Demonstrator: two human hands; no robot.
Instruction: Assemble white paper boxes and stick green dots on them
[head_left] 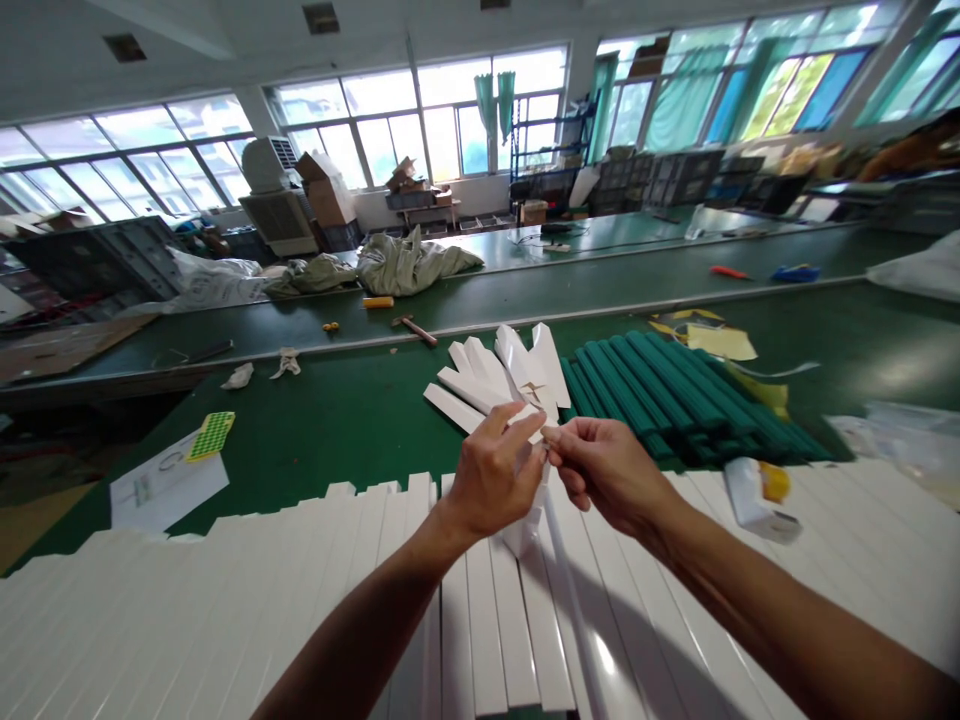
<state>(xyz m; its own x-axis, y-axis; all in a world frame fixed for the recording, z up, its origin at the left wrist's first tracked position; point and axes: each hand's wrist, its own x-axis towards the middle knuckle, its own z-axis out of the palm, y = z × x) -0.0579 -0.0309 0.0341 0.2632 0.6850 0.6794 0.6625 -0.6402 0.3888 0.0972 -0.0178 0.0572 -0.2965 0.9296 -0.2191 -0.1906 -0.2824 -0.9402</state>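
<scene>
My left hand [499, 465] and my right hand [604, 465] meet at the middle of the view, fingertips close together. The left fingers are closed round a white piece [521, 535] that shows partly below them. My right hand pinches thumb and forefinger together at its tip; what is between them is too small to make out. Just beyond the hands, short white plastic pieces [469, 385] lie fanned out on the green table. Under both forearms long white strips [480, 630] lie side by side. Ribbed green tubes [637, 385] are stacked to the right of the hands.
A white block-like object with a yellow part [761, 500] rests on the strips at right. A paper sheet [169, 485] and a green checked card [211, 437] lie at left. Farther back are a hammer [416, 330], a crumpled grey-green sack [412, 262] and a red-handled tool [727, 271].
</scene>
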